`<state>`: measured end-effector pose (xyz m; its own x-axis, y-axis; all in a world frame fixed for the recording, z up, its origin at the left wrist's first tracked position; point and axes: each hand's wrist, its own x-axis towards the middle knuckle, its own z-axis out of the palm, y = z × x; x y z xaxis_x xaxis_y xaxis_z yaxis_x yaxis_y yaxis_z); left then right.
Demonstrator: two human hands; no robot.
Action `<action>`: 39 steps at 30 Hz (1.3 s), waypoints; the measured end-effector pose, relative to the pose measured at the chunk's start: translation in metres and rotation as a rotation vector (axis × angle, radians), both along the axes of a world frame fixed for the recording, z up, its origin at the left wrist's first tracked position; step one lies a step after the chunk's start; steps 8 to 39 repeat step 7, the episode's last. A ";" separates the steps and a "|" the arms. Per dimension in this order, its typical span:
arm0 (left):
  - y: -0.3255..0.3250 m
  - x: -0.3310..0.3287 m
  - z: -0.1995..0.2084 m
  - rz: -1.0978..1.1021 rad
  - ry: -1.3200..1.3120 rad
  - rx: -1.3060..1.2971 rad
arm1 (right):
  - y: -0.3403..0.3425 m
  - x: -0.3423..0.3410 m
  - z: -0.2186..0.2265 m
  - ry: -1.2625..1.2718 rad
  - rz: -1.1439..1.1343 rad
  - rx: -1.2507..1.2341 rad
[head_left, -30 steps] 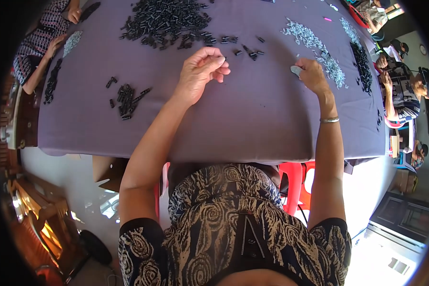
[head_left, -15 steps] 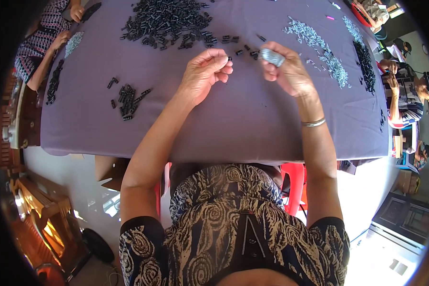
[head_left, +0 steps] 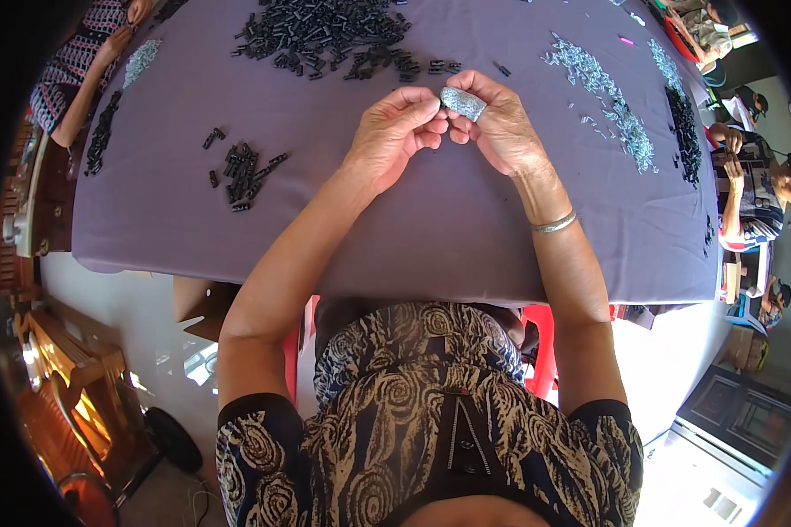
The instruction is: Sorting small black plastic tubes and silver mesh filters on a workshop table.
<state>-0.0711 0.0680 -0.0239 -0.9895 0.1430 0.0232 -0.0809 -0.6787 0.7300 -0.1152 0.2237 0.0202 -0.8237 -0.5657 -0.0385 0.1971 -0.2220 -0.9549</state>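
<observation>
My left hand (head_left: 394,132) is closed in a pinch on a small black part, mostly hidden by the fingertips. Right beside it my right hand (head_left: 501,127) is closed too, its fingertips meeting those of the left. A silvery-grey wrap (head_left: 463,104) covers what looks like the right thumb. Whatever the right fingers pinch, if anything, is hidden. Beyond the hands spreads a big heap of small black cylindrical parts (head_left: 321,35). To the left of my left forearm lies a smaller cluster of black parts (head_left: 242,176). Small silvery pieces (head_left: 620,114) are strewn to the right of my right hand.
A purple-grey cloth covers the table (head_left: 395,237). Along the right edge lie more silvery pieces (head_left: 664,61) and a row of black parts (head_left: 684,132). One person (head_left: 79,66) works at the far left, beside another silvery pile (head_left: 141,61); other people (head_left: 747,176) sit at the right.
My right hand has moved left, and its fingertips now meet those of my left hand. The left hand has shifted slightly right, keeping its pinch. The table scene appears slightly shifted.
</observation>
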 end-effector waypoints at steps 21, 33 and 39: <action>0.001 0.002 0.003 0.018 0.013 -0.124 | 0.004 -0.007 -0.007 -0.043 0.047 0.012; 0.001 0.002 0.003 0.018 0.013 -0.124 | 0.004 -0.007 -0.007 -0.043 0.047 0.012; 0.001 0.002 0.003 0.018 0.013 -0.124 | 0.004 -0.007 -0.007 -0.043 0.047 0.012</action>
